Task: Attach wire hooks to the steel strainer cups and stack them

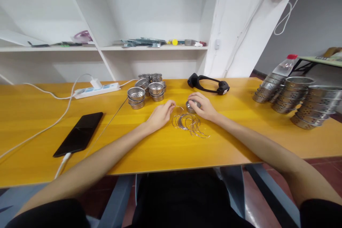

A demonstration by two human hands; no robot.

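My left hand pinches one end of a thin curved metal wire above the table. To its right, my right hand has its fingers wrapped over a small round metal cup on the tabletop, covering part of its rim. Just in front of both hands lies a loose pile of curved metal wires, several overlapping and some spread toward the right. Behind my left hand stand stacks of perforated metal cups, grouped closely together.
Taller stacks of perforated cups stand at the right beside a plastic bottle. A black headset lies at the back. On the left are a phone, a power strip and a white cable. White shelving rises behind the table.
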